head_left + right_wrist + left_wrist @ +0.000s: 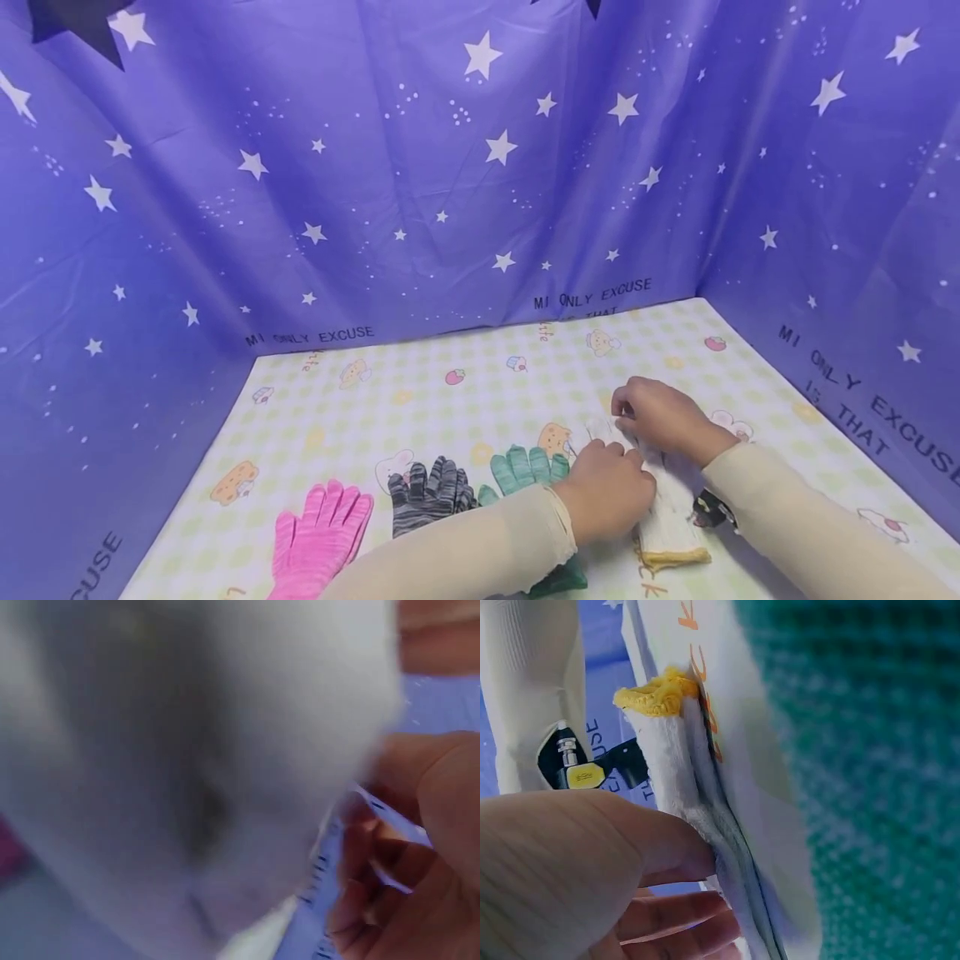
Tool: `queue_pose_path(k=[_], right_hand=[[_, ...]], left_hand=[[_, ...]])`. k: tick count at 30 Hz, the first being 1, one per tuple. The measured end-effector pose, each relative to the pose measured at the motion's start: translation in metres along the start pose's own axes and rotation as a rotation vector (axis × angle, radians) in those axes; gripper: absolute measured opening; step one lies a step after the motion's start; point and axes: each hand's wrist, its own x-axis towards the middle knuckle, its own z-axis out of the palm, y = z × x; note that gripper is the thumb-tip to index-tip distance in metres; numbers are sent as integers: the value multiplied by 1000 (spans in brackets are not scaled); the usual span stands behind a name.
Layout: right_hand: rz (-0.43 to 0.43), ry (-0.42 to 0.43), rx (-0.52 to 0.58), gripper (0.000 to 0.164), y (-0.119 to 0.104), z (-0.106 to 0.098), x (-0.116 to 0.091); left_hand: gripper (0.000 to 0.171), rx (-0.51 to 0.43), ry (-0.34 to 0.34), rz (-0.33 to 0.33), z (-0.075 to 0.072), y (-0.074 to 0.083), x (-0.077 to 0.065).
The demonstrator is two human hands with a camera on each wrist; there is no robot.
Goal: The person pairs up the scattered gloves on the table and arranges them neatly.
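A pair of white knit work gloves (671,508) with a yellow cuff edge lies stacked on the tablecloth, fingers toward the back. My left hand (609,490) reaches over the gloves' left side. In the left wrist view its thumb (671,847) and fingers pinch the layered edge of the white gloves (671,754). Near the glove fingertips, my right hand (663,417) has its fingers curled and pinches the white fabric. A blurred white surface (300,690) fills much of the right wrist view, beside the right hand (435,847).
Left of the white gloves lie green gloves (528,468), partly under the left forearm, then grey-black striped gloves (431,492) and pink gloves (326,533). A checked, cartoon-printed tablecloth (442,408) covers the table. Purple starry curtains (390,183) stand behind and at the sides.
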Motion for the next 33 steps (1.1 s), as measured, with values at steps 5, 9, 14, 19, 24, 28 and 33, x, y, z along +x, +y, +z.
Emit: queue_pose_path(k=[5,9,14,19,24,28,33], right_hand=[[76,-60,54,13,1,2,2],[59,-77,26,10,1,1,2],[94,-47,-13,13,4,0,2],[55,10,-32,20,4,1,6],[-53,179,-39,33,-15,-13,11],[-87,237,-88,62,-40,-32,16],[-18,180,-151,88,-74,-47,26]], left_hand=[[17,-41,-2,-23,3,-1,-1],[26,-71,-48,-34,2,-4,1],[29,-93,-64,-8,3,-10,3],[24,-178,-33,20,7,-25,2],[48,-234,44,-55,7,-70,-19],[75,-287,22,-254,2,-120,-47],[98,-325,35,-486,-9,-176,-85]])
